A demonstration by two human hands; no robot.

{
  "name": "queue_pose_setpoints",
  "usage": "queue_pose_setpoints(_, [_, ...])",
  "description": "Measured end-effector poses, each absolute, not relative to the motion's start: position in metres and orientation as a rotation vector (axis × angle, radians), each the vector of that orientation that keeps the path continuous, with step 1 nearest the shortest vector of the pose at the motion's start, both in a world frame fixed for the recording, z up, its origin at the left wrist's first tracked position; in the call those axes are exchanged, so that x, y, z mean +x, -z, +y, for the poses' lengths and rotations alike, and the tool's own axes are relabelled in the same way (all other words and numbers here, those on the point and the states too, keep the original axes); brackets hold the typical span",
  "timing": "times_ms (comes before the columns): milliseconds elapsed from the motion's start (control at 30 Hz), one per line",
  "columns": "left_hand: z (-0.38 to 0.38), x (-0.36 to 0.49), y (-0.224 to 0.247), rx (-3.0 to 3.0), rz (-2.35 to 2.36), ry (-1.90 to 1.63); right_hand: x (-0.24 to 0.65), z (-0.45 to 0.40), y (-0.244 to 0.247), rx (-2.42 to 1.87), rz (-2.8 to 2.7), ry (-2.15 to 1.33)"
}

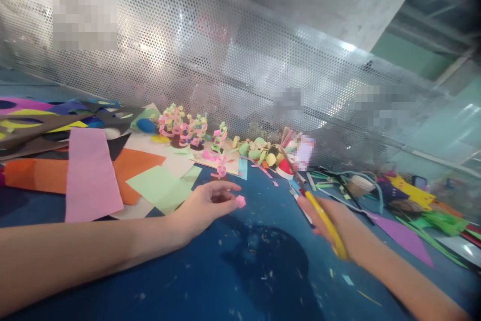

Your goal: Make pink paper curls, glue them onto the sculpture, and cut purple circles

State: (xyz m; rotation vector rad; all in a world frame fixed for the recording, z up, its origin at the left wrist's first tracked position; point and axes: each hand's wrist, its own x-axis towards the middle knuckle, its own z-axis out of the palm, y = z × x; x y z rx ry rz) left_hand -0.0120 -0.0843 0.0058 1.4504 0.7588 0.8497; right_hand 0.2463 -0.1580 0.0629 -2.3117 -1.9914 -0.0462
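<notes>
My left hand point(206, 207) pinches a small pink paper piece point(241, 202) between thumb and finger above the blue table point(188, 281). My right hand point(332, 218), blurred by motion, is wrapped round yellow-handled scissors point(326, 226), whose blades point up and away. Beyond my left hand stands a small pink curled-paper figure point(221, 167). Further back are more curly paper figures in pink, yellow and green point(193, 130). A light green sheet point(161, 188) lies just left of my left hand.
At the left lie a pink strip point(92, 176), orange paper point(37, 175) and other coloured sheets. A red and white cone point(284, 169) and a paper cup point(359, 186) are towards the right, near a purple piece point(406, 236). A perforated metal screen point(233, 75) runs behind.
</notes>
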Motion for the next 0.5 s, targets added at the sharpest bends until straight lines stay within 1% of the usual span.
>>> queue_pose_setpoints(100, [-0.085, -0.012, -0.005, 1.456, 0.765, -0.803, 0.292, -0.137, -0.062, -2.623, -1.878, 0.093])
queue_pose_setpoints(167, [-0.084, -0.012, -0.004, 1.454, 0.768, -0.795, 0.316, -0.123, -0.06, -2.712, -1.848, 0.117])
queue_pose_setpoints(300, [-0.084, -0.012, -0.003, 1.466, 0.764, -0.816, 0.341, -0.102, -0.052, -2.785, -1.866, 0.117])
queue_pose_setpoints(500, [-0.084, -0.013, -0.002, 1.477, 0.76, -0.841, 0.346, -0.091, -0.038, -2.832, -1.885, 0.137])
